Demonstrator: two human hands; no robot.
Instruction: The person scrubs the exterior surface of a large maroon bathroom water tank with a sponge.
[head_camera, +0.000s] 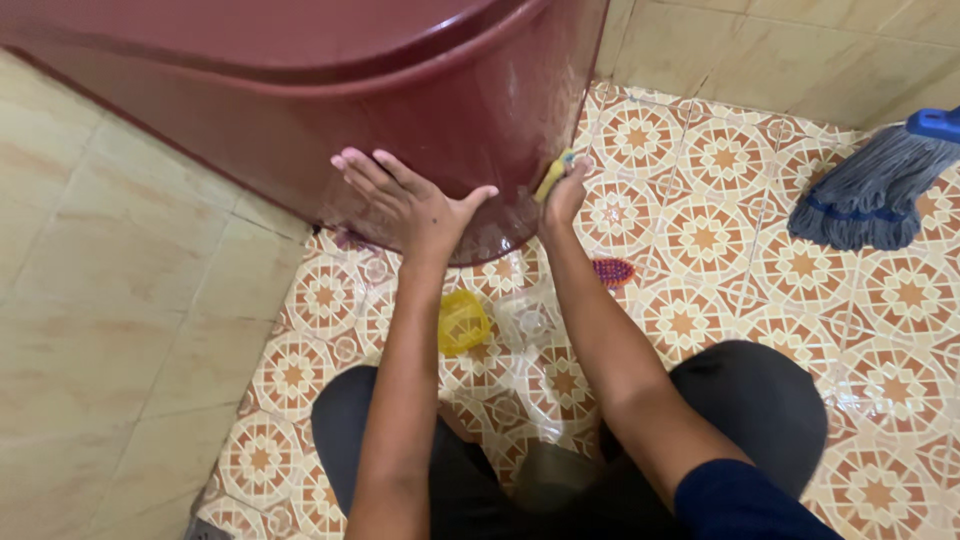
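The person squats on a patterned tile floor (720, 210), knees in dark trousers at the near edge of the view. A large dark red plastic barrel (400, 110) stands at the far left, against the beige tiled wall (110, 300).

Left hand (410, 205): laid flat against the lower side of the barrel, fingers spread open and pointing far-left, thumb out to the right. It grips nothing.

Right hand (567, 195): fingers closed around a yellow-green scrubbing sponge (553, 175), which is pressed against the barrel's right side, just right of the left hand (only the sponge's upper end shows past the fingers).

On the floor between the forearms lies a small yellow cup-like container (463, 322), and just right of it a clear plastic container (530, 322); whether the two touch cannot be told. A small red-and-purple brush (613, 271) lies to the right of the right forearm, near it but apart. At the far right a grey string mop head (865, 195) with a blue fitting rests on the tiles, well apart from both hands.
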